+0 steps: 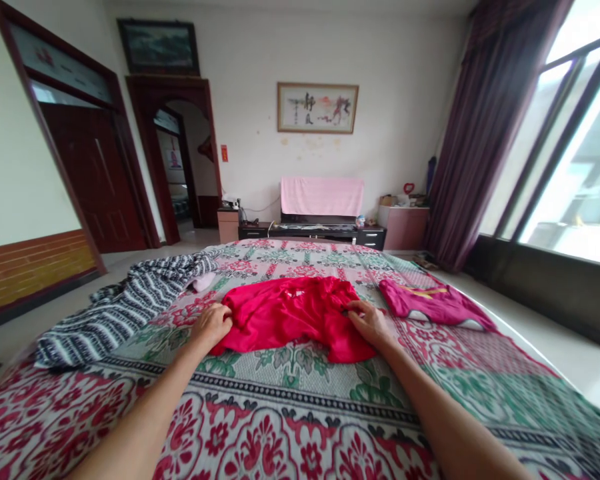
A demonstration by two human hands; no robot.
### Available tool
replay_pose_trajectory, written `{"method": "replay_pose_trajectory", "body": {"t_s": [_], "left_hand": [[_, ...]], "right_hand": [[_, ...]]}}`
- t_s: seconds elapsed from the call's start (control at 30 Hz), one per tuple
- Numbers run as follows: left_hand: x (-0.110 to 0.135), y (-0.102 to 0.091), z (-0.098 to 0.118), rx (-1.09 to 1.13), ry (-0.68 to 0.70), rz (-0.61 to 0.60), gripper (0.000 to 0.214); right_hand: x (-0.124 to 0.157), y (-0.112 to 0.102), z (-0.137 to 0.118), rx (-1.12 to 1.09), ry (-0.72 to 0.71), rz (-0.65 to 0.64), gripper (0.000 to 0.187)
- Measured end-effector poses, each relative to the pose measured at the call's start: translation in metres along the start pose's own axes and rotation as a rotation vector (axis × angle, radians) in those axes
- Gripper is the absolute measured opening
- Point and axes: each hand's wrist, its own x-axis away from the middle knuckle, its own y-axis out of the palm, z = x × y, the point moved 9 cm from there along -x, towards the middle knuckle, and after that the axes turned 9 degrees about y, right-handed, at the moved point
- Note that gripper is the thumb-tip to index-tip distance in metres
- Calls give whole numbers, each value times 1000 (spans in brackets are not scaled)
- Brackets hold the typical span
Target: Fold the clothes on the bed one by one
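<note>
A bright red garment (285, 313), wrinkled and spread wide, lies on the patterned bedspread (290, 393) in front of me. My left hand (214, 325) grips its left edge, fingers curled into the cloth. At the opposite side my right hand (370, 323) has its fingers and thumb closed on the right edge. Part of the fingertips of both hands is hidden by fabric. To the right of the red garment rests a folded magenta garment (430, 303) with a yellow stripe.
A black-and-white striped garment (115, 310) lies loosely on the left of the bed, with a small pale pink cloth (203, 282) beside it. Beyond the bed stands a low black cabinet (255, 232) with a pink-draped screen (323, 197). Purple curtains (495, 133) hang at the right.
</note>
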Motion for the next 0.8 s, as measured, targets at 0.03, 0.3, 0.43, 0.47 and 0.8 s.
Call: {"method": "replay_pose_trajectory", "body": {"t_s": [0.03,0.3,0.43,0.47,0.8], "left_hand": [[1,1,-1,-31,33,28,17],[20,-14,-11,46,16,176,26],[37,-23,-9,125,9,246,31],[41,-22,-7,132,18,243,31],[49,16,18,-85,236,-175,40]], "right_hand": [[1,1,-1,24,-12,-6,24],[9,10,-21,103,-122,-174,32],[17,16,-22,121,-165,-139,33],[20,17,-21,128,-178,-108,32],[25,-18,10,-98,47,214,31]]}}
